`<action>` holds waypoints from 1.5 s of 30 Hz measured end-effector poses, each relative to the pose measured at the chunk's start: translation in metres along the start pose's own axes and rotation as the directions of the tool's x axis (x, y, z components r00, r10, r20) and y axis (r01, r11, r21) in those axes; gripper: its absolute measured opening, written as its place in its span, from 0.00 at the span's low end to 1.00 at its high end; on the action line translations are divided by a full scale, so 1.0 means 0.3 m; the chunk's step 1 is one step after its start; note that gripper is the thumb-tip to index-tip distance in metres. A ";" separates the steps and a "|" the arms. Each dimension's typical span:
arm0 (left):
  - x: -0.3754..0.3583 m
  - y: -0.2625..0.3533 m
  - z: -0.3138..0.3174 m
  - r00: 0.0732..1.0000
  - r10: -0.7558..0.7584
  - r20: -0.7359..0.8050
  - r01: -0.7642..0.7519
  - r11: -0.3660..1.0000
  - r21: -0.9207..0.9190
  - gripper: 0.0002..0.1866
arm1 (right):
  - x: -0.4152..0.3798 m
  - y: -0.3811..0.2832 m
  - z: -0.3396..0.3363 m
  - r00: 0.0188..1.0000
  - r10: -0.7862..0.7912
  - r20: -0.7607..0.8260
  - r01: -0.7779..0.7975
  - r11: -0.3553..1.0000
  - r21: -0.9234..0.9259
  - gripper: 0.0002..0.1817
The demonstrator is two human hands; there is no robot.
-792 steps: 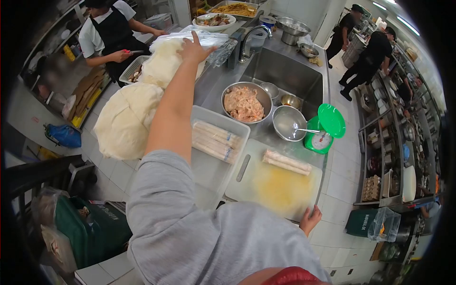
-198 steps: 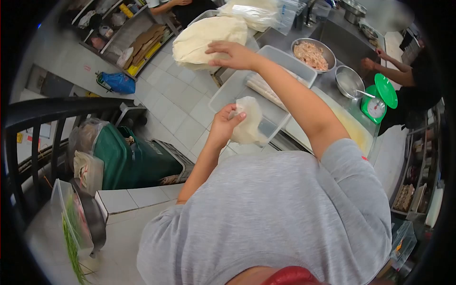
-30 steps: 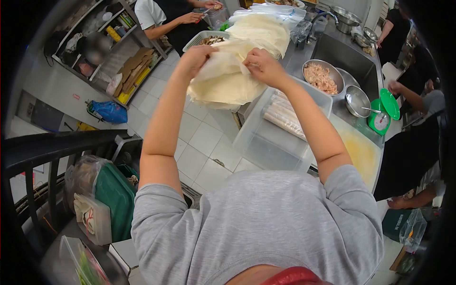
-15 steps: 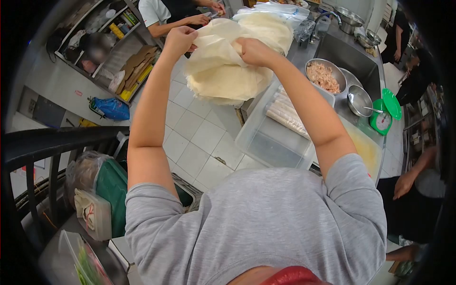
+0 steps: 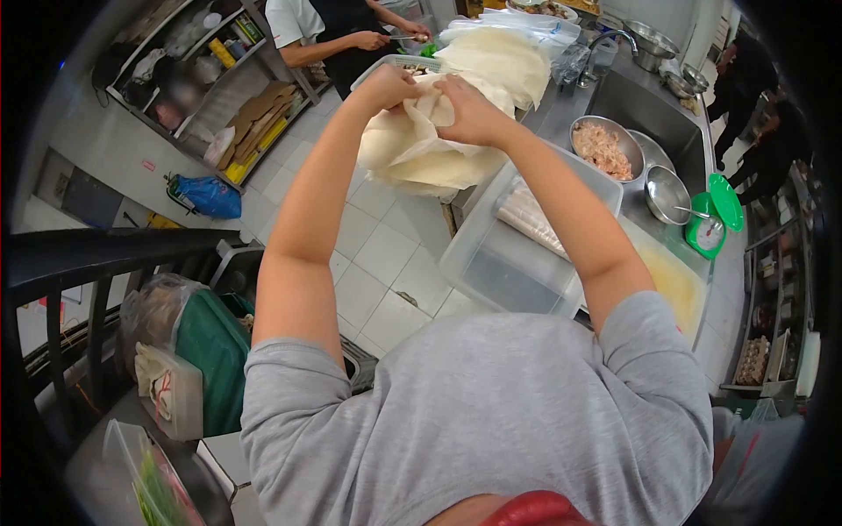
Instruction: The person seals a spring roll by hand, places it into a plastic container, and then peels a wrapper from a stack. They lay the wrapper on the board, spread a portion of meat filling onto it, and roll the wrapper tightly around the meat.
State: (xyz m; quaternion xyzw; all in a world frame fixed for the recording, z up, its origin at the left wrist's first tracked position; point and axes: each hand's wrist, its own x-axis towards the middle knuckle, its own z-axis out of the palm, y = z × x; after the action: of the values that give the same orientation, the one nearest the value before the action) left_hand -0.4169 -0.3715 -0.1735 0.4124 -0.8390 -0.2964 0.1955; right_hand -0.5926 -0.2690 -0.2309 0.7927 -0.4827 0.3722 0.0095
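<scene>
Thin, pale round sheets lie in a loose stack at the near end of the counter, their edges hanging over the floor. My left hand has its fingers closed on the top sheet, which is bunched up. Close to its right, my right hand grips the same sheet with thumb and fingers. More pale sheets lie farther back, beside clear plastic bags. To the right, a clear plastic bin holds wrapped rolls.
A bowl of minced meat, an empty metal bowl and a green scale stand near the sink. A co-worker holds a knife at the top left. Black railing runs on the left.
My hands have come closer together and the raised sheet is now gathered between them. A tray behind my left hand has come into view. The co-worker's hands have moved apart slightly.
</scene>
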 end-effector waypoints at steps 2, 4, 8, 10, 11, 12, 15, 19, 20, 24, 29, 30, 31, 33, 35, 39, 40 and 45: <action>-0.010 -0.001 -0.006 0.996 0.020 -0.089 -0.019 1.000 0.006 0.26 | -0.021 0.001 -0.015 0.998 0.059 0.027 -0.060 0.997 0.049 0.49; -0.017 0.037 -0.032 0.981 -0.053 -0.185 0.050 0.998 -0.024 0.25 | -0.024 -0.002 -0.017 0.995 0.089 0.034 -0.089 0.996 0.014 0.51; -0.051 0.143 0.007 0.997 -0.017 -0.075 0.014 0.999 -0.039 0.27 | -0.015 0.002 -0.018 0.988 0.106 0.117 -0.082 0.977 -0.196 0.47; -0.019 0.074 0.040 0.985 0.004 -0.175 0.007 0.998 0.058 0.28 | -0.016 -0.004 -0.026 0.978 0.115 0.174 -0.074 0.971 -0.226 0.43; 0.009 0.052 0.050 0.975 0.020 -0.223 0.004 0.994 0.107 0.28 | -0.020 0.003 -0.027 0.977 0.115 0.178 -0.076 0.974 -0.213 0.43; 0.006 0.056 -0.010 0.964 0.063 -0.257 -0.002 0.973 0.230 0.32 | -0.020 0.016 -0.030 0.977 0.114 0.180 -0.077 0.977 -0.200 0.42; -0.130 0.006 -0.141 0.872 -0.128 -0.473 0.043 0.981 -0.187 0.36 | -0.016 0.171 0.041 0.984 -0.045 0.171 0.076 0.980 -0.184 0.43; -0.342 -0.112 -0.190 0.702 -0.245 -0.668 -0.043 0.923 -0.383 0.26 | 0.002 0.105 0.021 0.972 0.125 0.199 -0.106 0.989 -0.104 0.57; -0.410 -0.127 -0.176 0.637 -0.278 -0.719 -0.086 0.901 -0.425 0.22 | -0.005 0.055 -0.016 0.964 0.146 0.223 -0.120 0.985 -0.127 0.59; -0.618 -0.293 -0.121 0.334 -0.405 -0.851 -0.381 0.768 -0.515 0.11 | -0.017 0.012 -0.038 0.956 0.188 0.227 -0.160 0.978 -0.135 0.64; -0.802 -0.608 -0.186 0.058 -0.367 -0.928 -0.354 0.862 -0.363 0.10 | 0.002 -0.004 -0.056 0.922 0.233 0.308 -0.181 0.965 -0.189 0.63; -0.836 -0.541 -0.207 -0.076 -0.401 -0.913 -0.330 0.874 -0.356 0.11 | 0.002 -0.007 -0.056 0.917 0.241 0.319 -0.186 0.963 -0.194 0.64; -0.876 -0.544 -0.241 -0.078 -0.397 -0.914 -0.322 0.878 -0.354 0.10 | 0.000 -0.005 -0.050 0.923 0.244 0.297 -0.196 0.964 -0.182 0.64; -0.895 -0.414 -0.249 0.047 -0.302 -0.952 -0.194 0.932 -0.305 0.10 | -0.008 0.004 -0.036 0.935 0.251 0.251 -0.216 0.963 -0.159 0.63; -0.857 -0.259 -0.244 0.314 -0.279 -0.907 -0.132 0.934 -0.333 0.10 | -0.025 -0.014 -0.052 0.992 0.098 0.084 -0.088 0.990 -0.110 0.62; -0.783 0.154 -0.120 0.870 -0.082 -0.487 -0.114 0.926 -0.360 0.08 | -0.080 -0.151 -0.140 0.983 -0.176 -0.060 0.184 0.962 0.199 0.63; -0.764 0.251 -0.086 0.913 0.064 -0.403 -0.226 0.901 -0.370 0.07 | -0.115 -0.211 -0.167 0.984 -0.143 -0.105 0.173 0.909 0.380 0.58; -0.610 0.524 0.083 0.929 0.229 -0.290 -0.356 0.762 -0.541 0.08 | -0.309 -0.228 -0.408 0.978 0.149 0.148 -0.209 0.638 0.741 0.22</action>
State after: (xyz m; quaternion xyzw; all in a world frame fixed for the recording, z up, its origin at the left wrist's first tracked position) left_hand -0.4150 -0.1392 -0.1038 0.2236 -0.7358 -0.4611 0.4427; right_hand -0.6347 -0.1163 -0.1746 0.6867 -0.3613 0.5082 -0.3737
